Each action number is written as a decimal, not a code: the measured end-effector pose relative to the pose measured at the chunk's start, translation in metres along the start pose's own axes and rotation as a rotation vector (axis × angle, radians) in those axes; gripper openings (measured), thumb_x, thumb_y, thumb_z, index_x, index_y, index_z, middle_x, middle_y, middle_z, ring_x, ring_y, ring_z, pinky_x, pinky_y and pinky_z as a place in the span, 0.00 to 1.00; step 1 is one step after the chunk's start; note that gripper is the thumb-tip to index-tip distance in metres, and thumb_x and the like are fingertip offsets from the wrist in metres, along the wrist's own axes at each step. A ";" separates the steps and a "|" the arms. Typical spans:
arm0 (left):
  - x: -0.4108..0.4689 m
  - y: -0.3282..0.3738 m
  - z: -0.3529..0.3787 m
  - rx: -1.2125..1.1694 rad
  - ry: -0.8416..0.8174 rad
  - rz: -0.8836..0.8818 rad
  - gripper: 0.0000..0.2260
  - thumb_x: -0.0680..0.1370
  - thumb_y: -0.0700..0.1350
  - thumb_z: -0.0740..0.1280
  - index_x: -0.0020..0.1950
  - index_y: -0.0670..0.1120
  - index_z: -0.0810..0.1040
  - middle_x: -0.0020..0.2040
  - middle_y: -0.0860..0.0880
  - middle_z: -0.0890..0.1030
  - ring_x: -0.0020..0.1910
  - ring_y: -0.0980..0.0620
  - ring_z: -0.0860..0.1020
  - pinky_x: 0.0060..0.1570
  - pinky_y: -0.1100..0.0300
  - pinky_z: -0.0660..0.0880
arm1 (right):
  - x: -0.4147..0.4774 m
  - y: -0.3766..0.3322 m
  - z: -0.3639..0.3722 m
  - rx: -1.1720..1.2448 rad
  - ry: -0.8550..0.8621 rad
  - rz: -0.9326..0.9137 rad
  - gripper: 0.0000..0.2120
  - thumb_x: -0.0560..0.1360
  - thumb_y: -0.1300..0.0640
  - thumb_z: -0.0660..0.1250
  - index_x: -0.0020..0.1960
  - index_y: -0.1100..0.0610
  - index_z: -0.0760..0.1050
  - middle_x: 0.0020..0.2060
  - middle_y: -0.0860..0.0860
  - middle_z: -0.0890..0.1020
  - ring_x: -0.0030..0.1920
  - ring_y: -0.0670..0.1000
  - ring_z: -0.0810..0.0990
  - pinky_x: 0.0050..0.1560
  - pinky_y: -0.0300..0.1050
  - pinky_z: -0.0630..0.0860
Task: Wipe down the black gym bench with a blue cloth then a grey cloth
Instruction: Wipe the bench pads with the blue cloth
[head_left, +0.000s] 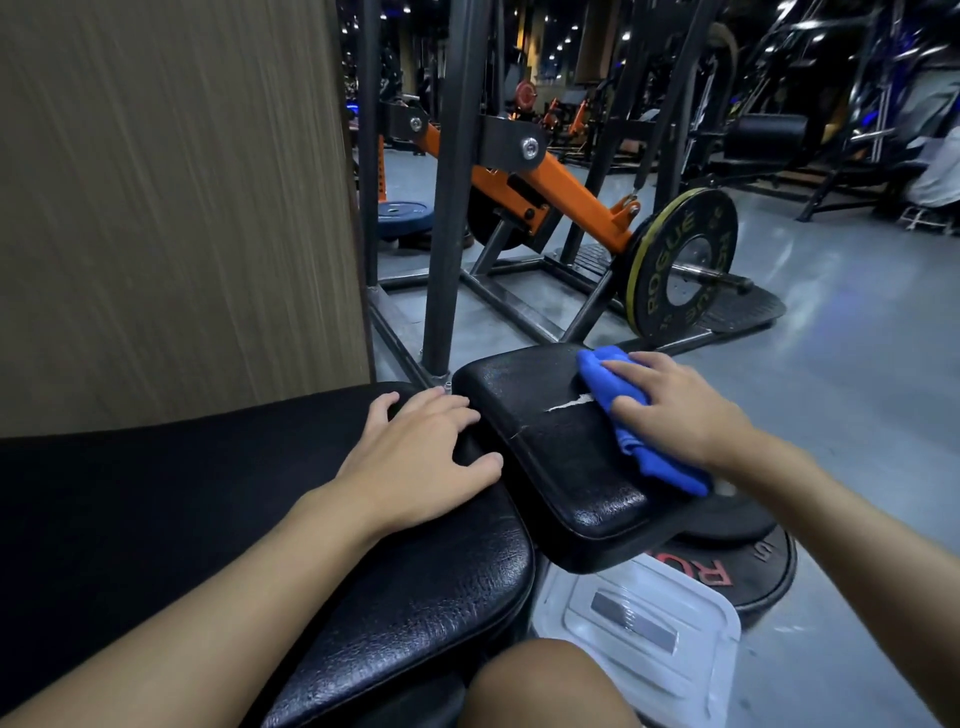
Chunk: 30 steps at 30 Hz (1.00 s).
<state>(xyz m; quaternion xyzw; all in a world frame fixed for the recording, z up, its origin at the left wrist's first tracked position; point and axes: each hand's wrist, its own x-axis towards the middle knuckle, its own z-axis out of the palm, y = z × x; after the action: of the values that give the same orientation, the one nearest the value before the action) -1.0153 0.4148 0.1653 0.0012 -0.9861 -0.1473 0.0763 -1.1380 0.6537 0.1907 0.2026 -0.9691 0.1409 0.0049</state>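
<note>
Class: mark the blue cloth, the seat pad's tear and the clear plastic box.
blue cloth (605, 370): head view, far bunched end.
tear (571, 402): head view, white middle.
clear plastic box (675, 597): head view, lid.

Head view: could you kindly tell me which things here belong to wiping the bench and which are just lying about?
In the job:
blue cloth, pressed under the right hand
black gym bench
left hand, resting on the bench's longer pad

Lying about:
clear plastic container below the bench
weight plates on the floor
orange machine
</note>
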 end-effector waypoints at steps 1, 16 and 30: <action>0.000 0.000 0.000 0.002 -0.001 0.001 0.29 0.76 0.66 0.58 0.73 0.54 0.68 0.76 0.58 0.62 0.76 0.60 0.51 0.75 0.47 0.43 | -0.001 -0.001 0.002 -0.029 0.015 0.015 0.28 0.73 0.40 0.53 0.73 0.37 0.64 0.76 0.45 0.63 0.73 0.55 0.62 0.68 0.59 0.66; -0.001 0.001 0.002 -0.015 0.006 0.002 0.22 0.81 0.53 0.54 0.75 0.56 0.62 0.77 0.60 0.61 0.76 0.62 0.52 0.76 0.49 0.44 | -0.091 -0.030 0.065 0.103 0.740 -0.363 0.19 0.69 0.52 0.63 0.56 0.57 0.82 0.57 0.56 0.81 0.61 0.62 0.77 0.55 0.61 0.73; -0.002 0.006 -0.001 -0.004 -0.004 0.028 0.21 0.81 0.53 0.54 0.74 0.59 0.62 0.77 0.62 0.58 0.75 0.63 0.53 0.75 0.47 0.44 | -0.090 -0.024 0.110 0.241 1.047 -0.383 0.17 0.73 0.51 0.60 0.58 0.57 0.76 0.56 0.63 0.79 0.62 0.68 0.74 0.62 0.65 0.68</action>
<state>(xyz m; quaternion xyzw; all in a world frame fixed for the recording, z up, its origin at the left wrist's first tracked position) -1.0134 0.4202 0.1675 -0.0132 -0.9859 -0.1481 0.0766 -1.0404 0.6376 0.0857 0.2771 -0.7604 0.3287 0.4868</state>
